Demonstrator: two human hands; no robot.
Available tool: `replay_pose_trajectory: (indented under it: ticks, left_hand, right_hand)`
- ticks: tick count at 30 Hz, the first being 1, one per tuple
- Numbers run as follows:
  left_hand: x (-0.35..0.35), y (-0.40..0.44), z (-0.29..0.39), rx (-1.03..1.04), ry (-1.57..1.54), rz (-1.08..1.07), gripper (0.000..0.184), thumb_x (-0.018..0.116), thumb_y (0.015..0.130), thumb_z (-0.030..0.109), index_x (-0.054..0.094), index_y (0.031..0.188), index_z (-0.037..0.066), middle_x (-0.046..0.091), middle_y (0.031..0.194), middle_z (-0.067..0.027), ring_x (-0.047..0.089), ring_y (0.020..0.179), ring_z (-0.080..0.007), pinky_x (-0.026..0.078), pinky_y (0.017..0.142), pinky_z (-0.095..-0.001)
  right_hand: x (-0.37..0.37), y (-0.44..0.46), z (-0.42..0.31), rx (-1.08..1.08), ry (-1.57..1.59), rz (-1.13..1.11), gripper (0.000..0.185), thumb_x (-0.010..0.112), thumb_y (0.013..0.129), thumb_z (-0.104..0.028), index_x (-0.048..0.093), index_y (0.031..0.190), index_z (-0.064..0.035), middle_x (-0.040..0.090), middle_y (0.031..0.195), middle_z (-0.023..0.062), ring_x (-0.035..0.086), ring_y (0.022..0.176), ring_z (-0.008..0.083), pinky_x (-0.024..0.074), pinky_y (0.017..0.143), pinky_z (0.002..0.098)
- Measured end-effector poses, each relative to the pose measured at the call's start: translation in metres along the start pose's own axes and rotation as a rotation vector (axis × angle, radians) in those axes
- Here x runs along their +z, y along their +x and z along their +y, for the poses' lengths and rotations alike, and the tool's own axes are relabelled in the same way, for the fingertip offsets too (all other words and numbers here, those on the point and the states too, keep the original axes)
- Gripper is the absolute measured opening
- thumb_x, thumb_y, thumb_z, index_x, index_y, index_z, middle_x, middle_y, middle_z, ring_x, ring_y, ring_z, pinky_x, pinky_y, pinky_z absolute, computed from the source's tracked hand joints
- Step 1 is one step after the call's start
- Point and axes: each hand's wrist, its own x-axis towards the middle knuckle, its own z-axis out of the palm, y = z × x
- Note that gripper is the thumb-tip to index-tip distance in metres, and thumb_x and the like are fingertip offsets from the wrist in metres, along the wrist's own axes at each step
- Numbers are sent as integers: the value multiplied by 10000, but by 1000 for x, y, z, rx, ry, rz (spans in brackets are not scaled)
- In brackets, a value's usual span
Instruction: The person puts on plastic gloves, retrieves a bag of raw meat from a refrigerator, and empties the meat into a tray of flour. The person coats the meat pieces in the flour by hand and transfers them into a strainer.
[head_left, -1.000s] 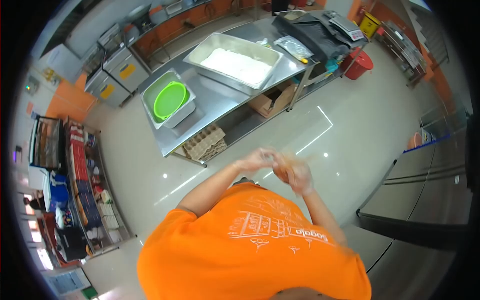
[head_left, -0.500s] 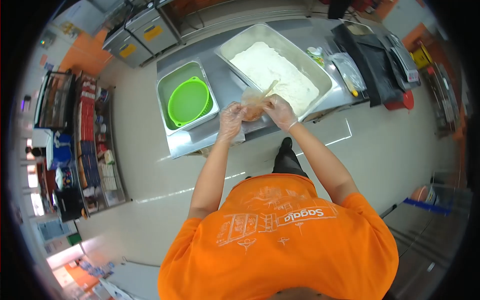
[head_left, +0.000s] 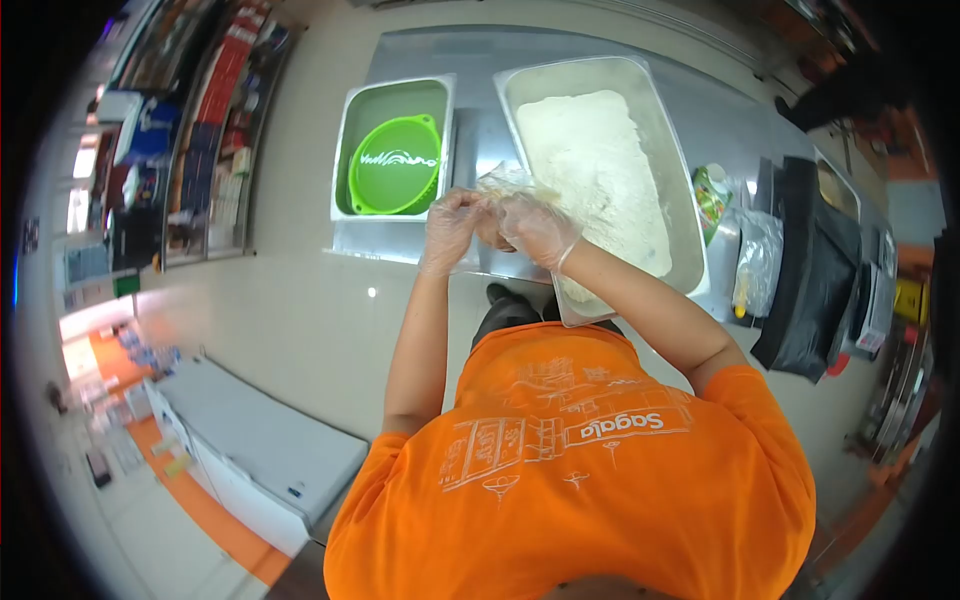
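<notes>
My left hand (head_left: 452,230) and my right hand (head_left: 542,230), both in clear plastic gloves, are closed close together over the near edge of the steel table. Between them they pinch a small clear plastic bag (head_left: 508,179). Something brownish shows inside it, partly hidden by my fingers. Just beyond my right hand is a large steel pan (head_left: 684,200) with white flour (head_left: 590,150) in it. To the left of my left hand stands a smaller steel pan (head_left: 343,150) holding a round green plastic basket (head_left: 393,175).
On the table's right side are a green packet (head_left: 711,200), a clear plastic bag with a yellow item (head_left: 757,255) and a black sheet (head_left: 815,270). A white chest freezer (head_left: 250,430) stands behind at left. Shelving (head_left: 215,130) lines the left side.
The view has turned, so the table appears straighter. My hands have drawn closer together on the bag, and its upper part now lies toward the far side of my fingers.
</notes>
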Motion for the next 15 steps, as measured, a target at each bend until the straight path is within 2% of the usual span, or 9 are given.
replay_pose_trajectory:
  ticks: [2,5,8,11,14,15]
  left_hand:
    - [-4,-3,10,9,-25,22,114,722,942,100,723,924,-12,686,845,-55,618,794,-124,509,753,-280]
    - [-11,-4,5,26,-59,27,116,710,950,101,728,928,-12,676,838,-58,609,794,-129,499,755,-282]
    - [-17,-1,-4,35,-118,-16,117,699,957,100,727,934,-11,667,842,-62,601,802,-135,487,762,-284]
    - [-18,-3,-1,46,-135,-47,113,694,956,92,726,930,-14,660,845,-65,595,804,-141,481,770,-286]
    - [-15,1,-9,79,-225,-47,106,695,950,81,726,920,-16,662,847,-68,599,807,-145,481,772,-288]
    - [-14,1,-14,91,-270,-44,103,696,948,77,727,915,-16,664,847,-69,602,808,-147,482,773,-289]
  right_hand:
    - [11,13,-5,117,210,-135,158,604,868,-128,691,776,-33,685,845,180,664,829,351,534,761,418]
    - [-13,20,-4,149,347,-220,142,592,867,-66,726,852,-25,715,814,151,674,737,285,530,698,389]
    - [-24,18,-1,368,654,-364,160,591,871,-106,720,830,-20,711,830,172,668,726,276,531,687,379]
    - [15,21,24,212,196,-330,198,584,886,-147,726,833,-19,716,832,185,659,713,310,537,698,404]
    - [25,29,6,709,498,-292,251,556,903,-198,733,831,-35,727,861,198,684,746,357,552,720,435]
    - [23,33,-3,591,263,-371,251,551,909,-198,734,873,-31,734,892,188,695,794,350,552,734,439]
